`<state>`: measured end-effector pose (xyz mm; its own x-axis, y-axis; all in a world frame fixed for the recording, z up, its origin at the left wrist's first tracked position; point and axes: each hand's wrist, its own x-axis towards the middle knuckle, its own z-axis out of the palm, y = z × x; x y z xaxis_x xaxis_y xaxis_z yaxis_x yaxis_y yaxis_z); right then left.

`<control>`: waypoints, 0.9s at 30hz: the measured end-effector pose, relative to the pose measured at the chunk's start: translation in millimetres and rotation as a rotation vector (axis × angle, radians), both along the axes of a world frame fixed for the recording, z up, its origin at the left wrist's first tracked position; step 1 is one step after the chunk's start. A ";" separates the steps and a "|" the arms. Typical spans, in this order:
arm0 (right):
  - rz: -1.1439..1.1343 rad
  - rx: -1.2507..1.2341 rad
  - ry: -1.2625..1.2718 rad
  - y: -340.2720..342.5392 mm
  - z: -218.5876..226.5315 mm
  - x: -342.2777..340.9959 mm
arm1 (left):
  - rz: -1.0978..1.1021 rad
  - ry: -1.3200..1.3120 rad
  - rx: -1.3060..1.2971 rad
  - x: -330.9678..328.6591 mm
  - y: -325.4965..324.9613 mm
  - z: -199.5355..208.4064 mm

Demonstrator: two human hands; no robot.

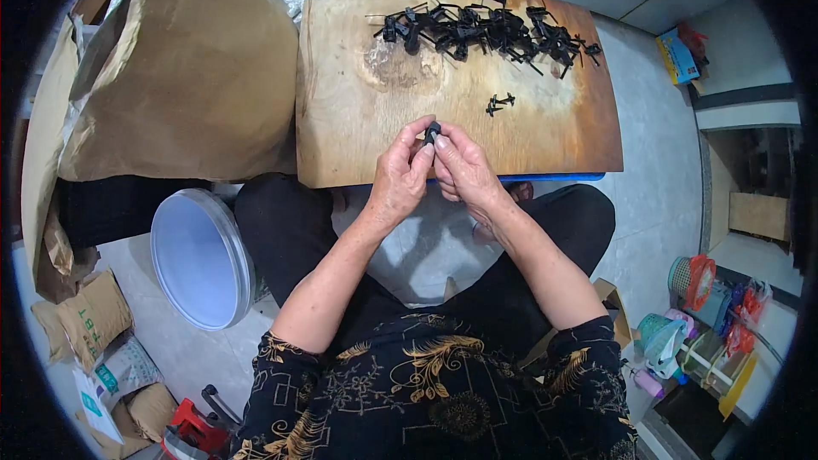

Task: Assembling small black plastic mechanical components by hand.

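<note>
Between my two hands, just above the near edge of a wooden board, is a small black plastic part. My left hand pinches it from the left, and my right hand grips it from the right with the thumb on top. Fingers cover most of the part, so its full shape is hidden. Two or three thin black pieces lie on the board a little beyond my right hand. A heap of black plastic parts with thin stems spreads along the board's far side.
To the left of the board stands a large brown paper sack. A white round tub is on the floor by my left knee. Packed bags lie at lower left. Baskets and coloured bags crowd a rack at the right.
</note>
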<state>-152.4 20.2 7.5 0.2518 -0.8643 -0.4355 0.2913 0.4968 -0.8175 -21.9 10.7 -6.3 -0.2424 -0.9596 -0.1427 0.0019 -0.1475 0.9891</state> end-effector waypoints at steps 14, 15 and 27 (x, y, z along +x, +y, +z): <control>0.129 0.125 -0.024 -23.6 -8.9 1.8 | 0.097 -0.241 -0.273 5.8 -7.1 -15.4; 0.166 0.138 -0.030 -24.6 -10.0 2.0 | 0.097 -0.241 -0.278 7.4 -6.9 -18.1; 0.000 -0.331 0.938 -98.2 3.8 -56.9 | 0.424 -0.332 -0.436 112.8 13.6 84.3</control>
